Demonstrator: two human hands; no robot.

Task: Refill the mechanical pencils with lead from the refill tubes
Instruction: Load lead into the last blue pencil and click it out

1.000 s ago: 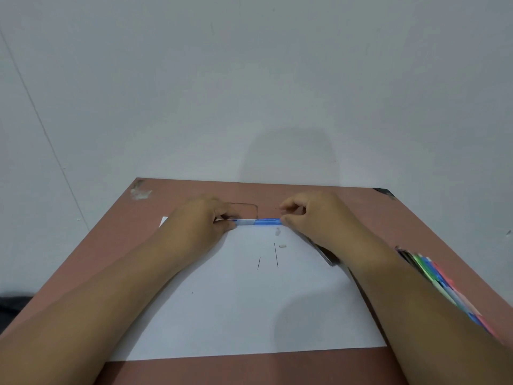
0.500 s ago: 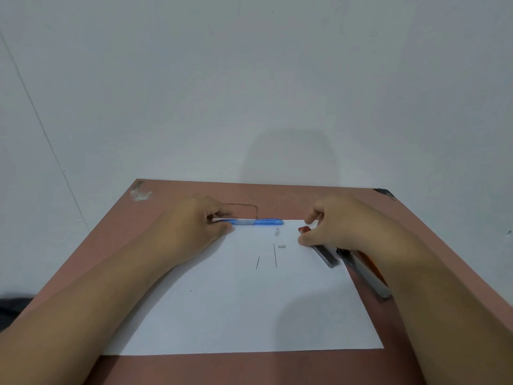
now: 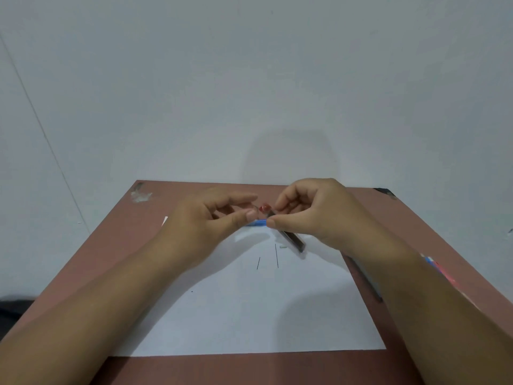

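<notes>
A: What lies nearest on the tabletop?

B: A white paper sheet, its near edge toward the person. Both forearms reach across it. On its far half lie two loose lead sticks, thin and dark, side by side but apart, the right one longer. Just right of the longer stick sits a tiny white piece; I can't tell what it is.

A: And the refill tube?

B: The right hand has its grip closed on a dark lead refill tube, thumb and fingers pinching the upper end. The tube slants down and to the right above the sheet, lower end free. A small red cap shows at its top, between the two hands.

A: The left hand?

B: The left hand has thumb and forefinger brought together near the red cap; whether they actually grip it, I cannot tell. Between both thumbs a blue mechanical pencil shows a short stretch at the sheet's far edge; whether a hand holds it, I can't tell.

A: Anything off the sheet?

B: Right of it, partly hidden by the right forearm, a dark pencil, and further right coloured pencils, blurred.
</notes>
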